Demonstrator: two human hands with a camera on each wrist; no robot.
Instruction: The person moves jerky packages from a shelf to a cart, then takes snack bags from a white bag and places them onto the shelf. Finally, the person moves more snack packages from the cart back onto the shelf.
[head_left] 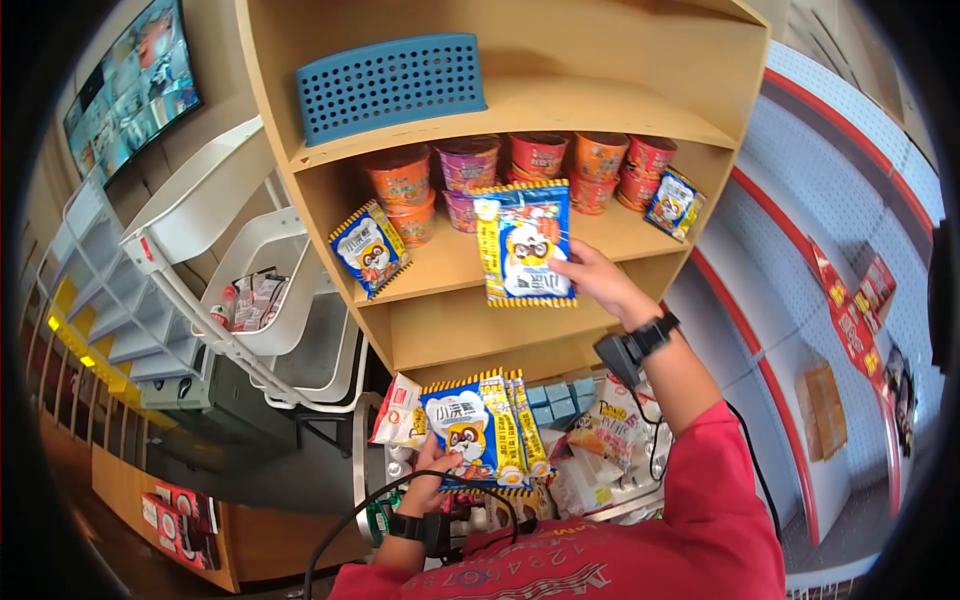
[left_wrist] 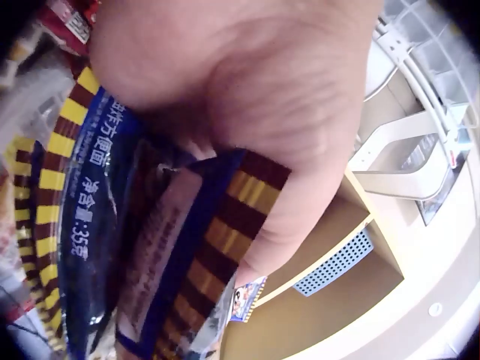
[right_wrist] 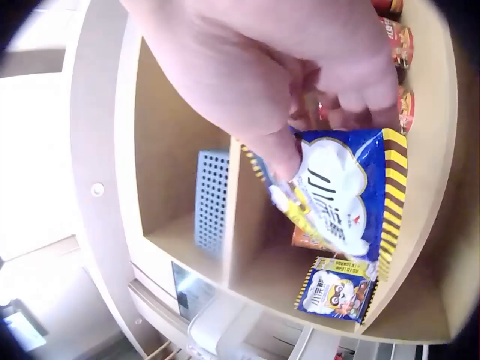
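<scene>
My right hand (head_left: 602,283) pinches a blue and yellow snack packet (head_left: 524,245) by its edge, thumb on the front, before the middle shelf (head_left: 440,268). In the right wrist view the same packet (right_wrist: 337,191) hangs from thumb and fingers. Lower down, my left hand (head_left: 432,478) grips several matching packets (head_left: 465,428) in a stack; the left wrist view shows their striped ends (left_wrist: 217,255) under the palm. One such packet (head_left: 369,250) leans at the shelf's left end, another (head_left: 675,204) at its right end. Stacked instant noodle tubs (head_left: 405,180) stand behind.
A blue perforated basket (head_left: 392,88) sits on the upper shelf. Left of the shelving stands a white tiered cart (head_left: 190,200). Below my hands is a container of assorted snack bags (head_left: 610,430). Cables (head_left: 345,520) loop near my wrists. Blue-grey racks (head_left: 770,330) line the right.
</scene>
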